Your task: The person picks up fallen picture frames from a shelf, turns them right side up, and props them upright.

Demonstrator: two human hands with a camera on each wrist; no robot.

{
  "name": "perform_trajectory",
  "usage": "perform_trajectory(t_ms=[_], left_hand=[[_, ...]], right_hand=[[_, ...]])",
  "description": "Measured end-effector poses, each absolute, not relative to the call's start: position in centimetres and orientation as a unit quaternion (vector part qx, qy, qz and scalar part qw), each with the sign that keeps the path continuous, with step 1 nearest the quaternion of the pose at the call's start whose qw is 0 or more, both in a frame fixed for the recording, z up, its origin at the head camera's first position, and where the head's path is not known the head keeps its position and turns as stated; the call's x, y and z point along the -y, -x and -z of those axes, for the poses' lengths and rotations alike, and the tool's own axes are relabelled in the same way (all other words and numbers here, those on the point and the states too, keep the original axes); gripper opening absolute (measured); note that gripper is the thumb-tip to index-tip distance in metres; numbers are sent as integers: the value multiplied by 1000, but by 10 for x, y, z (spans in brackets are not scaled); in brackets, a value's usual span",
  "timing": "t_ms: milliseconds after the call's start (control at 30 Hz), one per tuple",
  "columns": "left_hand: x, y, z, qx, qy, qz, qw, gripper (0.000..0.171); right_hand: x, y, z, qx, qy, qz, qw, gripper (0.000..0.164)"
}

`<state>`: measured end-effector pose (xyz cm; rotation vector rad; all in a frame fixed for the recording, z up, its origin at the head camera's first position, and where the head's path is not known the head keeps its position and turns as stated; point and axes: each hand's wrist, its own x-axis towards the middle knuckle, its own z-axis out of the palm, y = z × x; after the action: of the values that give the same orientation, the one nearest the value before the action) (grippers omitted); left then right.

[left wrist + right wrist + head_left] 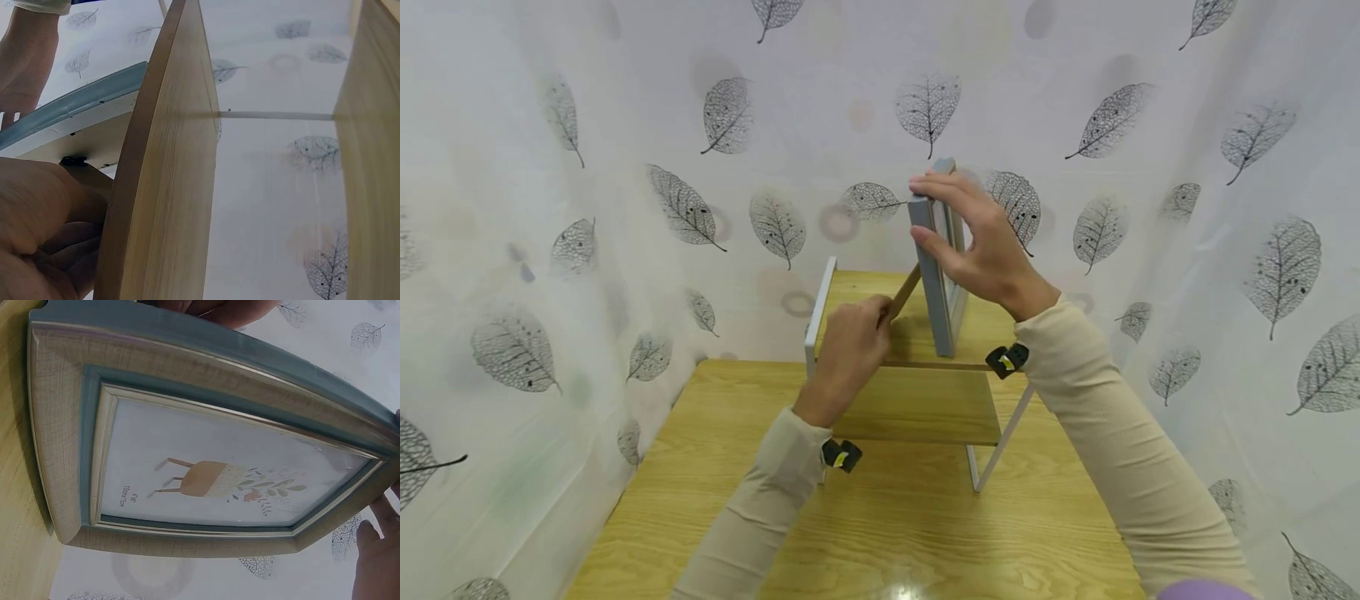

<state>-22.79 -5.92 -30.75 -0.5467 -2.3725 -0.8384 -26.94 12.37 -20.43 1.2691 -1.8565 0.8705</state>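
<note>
A picture frame (pixel 934 279) stands on edge on the top board of a small wooden shelf (pixel 865 287), seen nearly edge-on in the head view. My right hand (pixel 976 232) grips its upper part, fingers over the top and thumb against the near edge. Behind the frame, my left hand (pixel 850 343) pinches the brown support leg (pixel 906 292), which slants out from the back. The right wrist view shows the frame's front, with a grey-blue and beige border and a print (pixel 219 481) of a plant pot on legs. The left fingertips are partly hidden in the head view.
The shelf has a lower board (pixel 917 406) and white metal side legs (pixel 1003 442). It stands on a wooden table (pixel 880 517). A leaf-patterned curtain (pixel 820 100) hangs behind and at both sides. Something purple (pixel 1202 590) shows at the bottom right edge.
</note>
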Motion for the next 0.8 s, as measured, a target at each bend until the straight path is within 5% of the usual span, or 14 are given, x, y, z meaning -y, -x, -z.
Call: perform_trajectory(t_ms=[800], left_hand=[[61, 234, 310, 895, 180, 304, 271, 13]], right_hand=[[-112, 273, 205, 733, -485, -321, 352, 44]])
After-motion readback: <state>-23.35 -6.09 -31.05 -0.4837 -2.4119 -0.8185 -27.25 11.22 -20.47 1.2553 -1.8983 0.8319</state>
